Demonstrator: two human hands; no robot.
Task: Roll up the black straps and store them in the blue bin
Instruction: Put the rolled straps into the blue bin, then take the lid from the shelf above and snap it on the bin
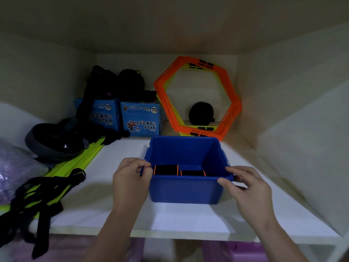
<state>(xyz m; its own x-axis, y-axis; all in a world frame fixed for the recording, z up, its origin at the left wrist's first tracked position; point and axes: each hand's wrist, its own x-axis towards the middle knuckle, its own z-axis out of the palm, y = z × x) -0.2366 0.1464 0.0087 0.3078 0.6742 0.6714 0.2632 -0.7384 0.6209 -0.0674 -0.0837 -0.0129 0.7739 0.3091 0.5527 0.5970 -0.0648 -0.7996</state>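
Note:
The blue bin [186,190] stands on the white shelf [117,208], in the middle, near the front edge. Inside it lie two rolled black straps with orange edges, one on the left [165,170] and one lower on the right [193,173]. My left hand [130,176] grips the bin's left rim, fingers curled over the edge. My right hand [245,186] touches the bin's right front corner, thumb on the rim and fingers spread. Loose black straps woven with yellow-green rungs [37,197] lie at the shelf's left front and hang over its edge.
Two blue Lucky Star boxes [140,118] stand at the back left with black gear on top. Orange hexagon frames [198,97] lean against the back wall, a black round object [201,113] behind them. A black wheel-like item [51,140] lies left. A white board [306,148] leans at the right.

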